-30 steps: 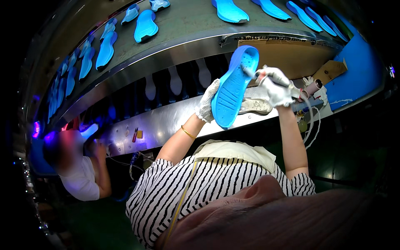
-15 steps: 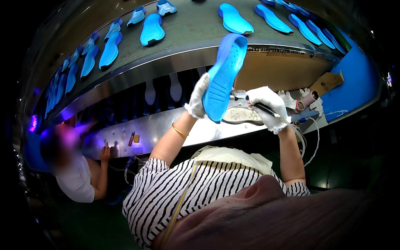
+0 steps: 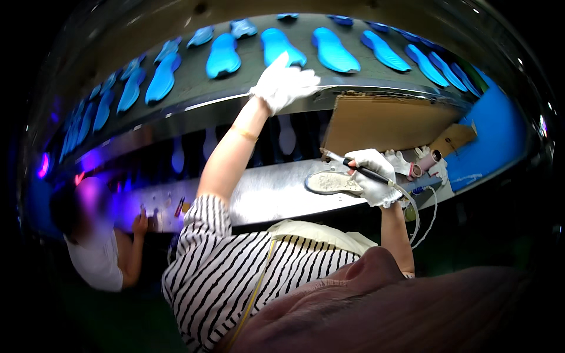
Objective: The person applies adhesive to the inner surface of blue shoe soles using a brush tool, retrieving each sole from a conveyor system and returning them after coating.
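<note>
Soles, blue [image 3: 222, 56]: ten plainly told apart in the belt's near row, more crowding at far left, too merged to number. Belt [image 3: 191, 79]: one, dark green, curving across the top. Hands: two, white-gloved. Left hand [image 3: 285, 87]: fingers spread wide, nothing gripped, at the belt's near edge over the lower end of one blue sole [image 3: 280, 45]; contact cannot be told. This sole lies on the belt, long axis slanting from upper left to lower right, lower end toward the near edge; the fingers hide part of that end. Right hand [image 3: 374, 179]: closed around one black-handled brush [image 3: 369, 173], bristles pointing up and left, clear tube [image 3: 415, 215] trailing from its rear. Pale sole-shaped piece [image 3: 331, 182]: one, on the metal bench [image 3: 265, 191], long axis roughly left to right, right end covered by the right hand. Cardboard panel [image 3: 388, 123]: one, standing between bench and belt. Pinkish spools [image 3: 433, 157]: two, right of the right hand, near white gloves [image 3: 399, 161]. Blue panel [image 3: 500, 138]: one, far right. Co-worker [image 3: 97, 253]: one, seen at left.
</note>
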`<state>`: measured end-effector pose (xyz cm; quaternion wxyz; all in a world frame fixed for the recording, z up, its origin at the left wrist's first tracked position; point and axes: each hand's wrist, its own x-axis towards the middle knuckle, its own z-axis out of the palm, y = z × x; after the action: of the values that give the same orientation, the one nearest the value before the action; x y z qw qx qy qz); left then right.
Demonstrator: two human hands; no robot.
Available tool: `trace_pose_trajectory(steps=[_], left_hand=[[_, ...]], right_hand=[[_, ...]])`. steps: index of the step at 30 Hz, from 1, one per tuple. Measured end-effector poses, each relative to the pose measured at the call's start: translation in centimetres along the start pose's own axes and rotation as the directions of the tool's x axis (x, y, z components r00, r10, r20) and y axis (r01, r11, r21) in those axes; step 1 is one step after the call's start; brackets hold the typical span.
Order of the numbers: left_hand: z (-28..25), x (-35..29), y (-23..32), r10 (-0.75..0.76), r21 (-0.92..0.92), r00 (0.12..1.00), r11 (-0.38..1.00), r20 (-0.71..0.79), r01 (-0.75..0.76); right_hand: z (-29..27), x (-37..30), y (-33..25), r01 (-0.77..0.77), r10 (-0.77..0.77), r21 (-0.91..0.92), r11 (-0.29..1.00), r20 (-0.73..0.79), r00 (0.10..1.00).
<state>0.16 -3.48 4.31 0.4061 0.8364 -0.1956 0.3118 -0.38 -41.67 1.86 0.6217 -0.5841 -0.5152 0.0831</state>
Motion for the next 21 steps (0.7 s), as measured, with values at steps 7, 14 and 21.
trace_pose_trajectory(steps=[7, 14, 21], left_hand=[[-5.3, -3.3, 13.2, 0.043, 0.903, 0.983, 0.404, -0.176, 0.144], [-6.5, -6.7, 10.4, -0.186, 0.737, 0.841, 0.413, -0.507, 0.536], [-5.2, -7.7, 16.9, -0.040, 0.223, 0.699, 0.934, -0.714, 0.281]], right_hand=[[1.2, 1.2, 2.1, 0.133, -0.135, 0.072, 0.988, 0.019, 0.991], [0.9, -0.1, 1.8, 0.074, -0.071, 0.127, 0.989, -0.023, 0.997], [-0.3, -0.7, 2.3, -0.191, 0.183, 0.242, 0.951, 0.055, 0.981]])
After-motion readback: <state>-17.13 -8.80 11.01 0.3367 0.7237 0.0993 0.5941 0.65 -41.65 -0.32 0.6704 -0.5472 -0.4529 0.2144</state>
